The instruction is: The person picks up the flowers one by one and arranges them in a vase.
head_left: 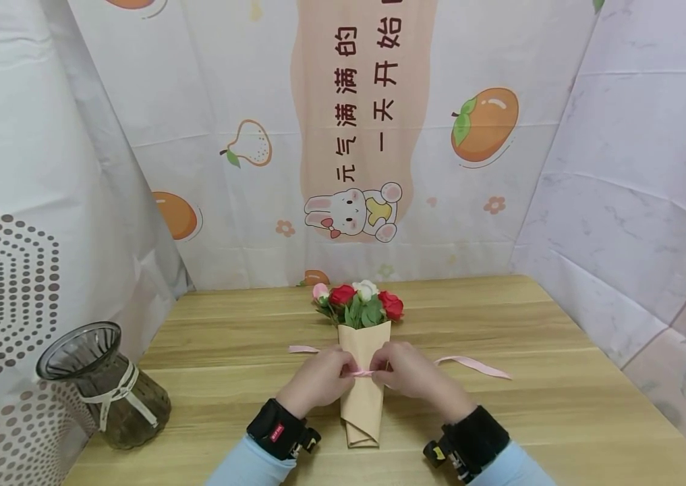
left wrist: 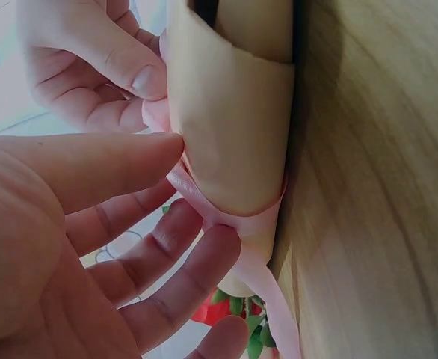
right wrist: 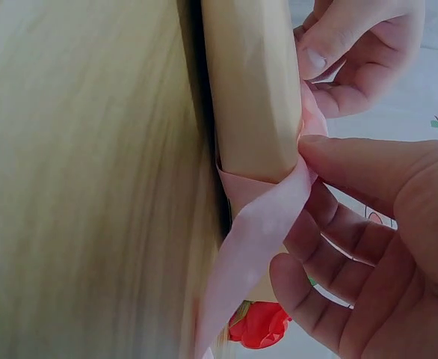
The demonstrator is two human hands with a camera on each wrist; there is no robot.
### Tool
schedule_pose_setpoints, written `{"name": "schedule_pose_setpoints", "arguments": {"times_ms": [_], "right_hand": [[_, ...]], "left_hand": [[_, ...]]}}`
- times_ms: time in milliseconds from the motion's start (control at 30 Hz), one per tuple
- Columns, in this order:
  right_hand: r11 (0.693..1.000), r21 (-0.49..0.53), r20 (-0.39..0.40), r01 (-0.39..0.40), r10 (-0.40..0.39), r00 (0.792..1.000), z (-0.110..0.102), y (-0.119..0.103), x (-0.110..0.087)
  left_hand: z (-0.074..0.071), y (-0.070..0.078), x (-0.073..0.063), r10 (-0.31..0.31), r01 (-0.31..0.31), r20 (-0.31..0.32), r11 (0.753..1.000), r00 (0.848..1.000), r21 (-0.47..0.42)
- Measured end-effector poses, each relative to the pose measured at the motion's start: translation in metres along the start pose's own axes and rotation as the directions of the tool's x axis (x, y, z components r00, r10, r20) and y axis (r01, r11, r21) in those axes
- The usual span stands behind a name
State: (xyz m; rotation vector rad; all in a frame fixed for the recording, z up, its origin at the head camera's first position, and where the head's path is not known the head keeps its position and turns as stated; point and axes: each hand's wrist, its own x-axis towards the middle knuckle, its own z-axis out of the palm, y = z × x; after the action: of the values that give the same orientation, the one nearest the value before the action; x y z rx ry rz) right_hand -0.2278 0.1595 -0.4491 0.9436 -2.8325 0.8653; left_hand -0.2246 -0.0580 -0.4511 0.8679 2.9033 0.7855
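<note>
A bouquet of red, white and pink flowers [head_left: 371, 312] lies on the wooden table, its stems wrapped in tan paper [head_left: 363, 412]. Round the wrap's middle runs a pink ribbon [head_left: 363, 373], twisted across the front. My left hand [head_left: 321, 379] pinches the ribbon just left of the twist, and my right hand [head_left: 411, 371] pinches it on the other side. In the left wrist view, the ribbon [left wrist: 234, 217] goes round the side of the paper near my fingertips. A loose length of ribbon [right wrist: 260, 228] trails down in the right wrist view. The ribbon's underside is hidden.
A dark glass vase [head_left: 130, 408] with a pale cord tied round its neck stands at the table's left. Ribbon tails lie either side of the bouquet, the longer tail [head_left: 479, 366] on the right. A printed cloth [head_left: 245, 223] hangs behind the table [head_left: 561, 405].
</note>
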Motion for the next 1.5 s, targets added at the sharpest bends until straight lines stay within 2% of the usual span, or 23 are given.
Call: {"name": "schedule_pose_setpoints", "arguments": {"times_ms": [200, 467, 700, 1133, 1333, 1500], "right_hand": [[1.0, 0.031, 0.002, 0.004, -0.004, 1.0, -0.0003, 0.0002, 0.0004], [0.993, 0.107, 0.027, -0.04, 0.037, 0.999, -0.0011, -0.0001, -0.0008], [0.991, 0.13, 0.014, -0.031, 0.029, 0.999, -0.0017, -0.0034, -0.0006], [0.991, 0.131, 0.023, -0.013, 0.01, 1.0, -0.0029, -0.0027, -0.0001], [0.985, 0.169, 0.043, -0.024, 0.017, 0.999, -0.0033, 0.001, -0.0015], [0.97, 0.241, 0.053, -0.033, 0.021, 0.998, -0.0056, 0.0027, -0.0026]], "left_hand": [[-0.0004, 0.0005, 0.0008, 0.01, -0.01, -0.005, 1.0, 1.0, -0.006], [-0.0016, -0.0003, 0.0019, 0.033, -0.033, -0.001, 0.997, 0.999, -0.076], [-0.0022, -0.001, 0.0022, 0.0, 0.006, 0.041, 0.988, 0.999, -0.155], [-0.0025, -0.0023, 0.0009, 0.01, 0.001, 0.062, 0.984, 0.998, -0.178], [-0.003, -0.0053, 0.0018, 0.024, -0.015, 0.046, 0.985, 0.999, -0.173], [-0.0062, -0.0066, 0.0007, 0.01, 0.004, 0.058, 0.97, 0.998, -0.244]]}}
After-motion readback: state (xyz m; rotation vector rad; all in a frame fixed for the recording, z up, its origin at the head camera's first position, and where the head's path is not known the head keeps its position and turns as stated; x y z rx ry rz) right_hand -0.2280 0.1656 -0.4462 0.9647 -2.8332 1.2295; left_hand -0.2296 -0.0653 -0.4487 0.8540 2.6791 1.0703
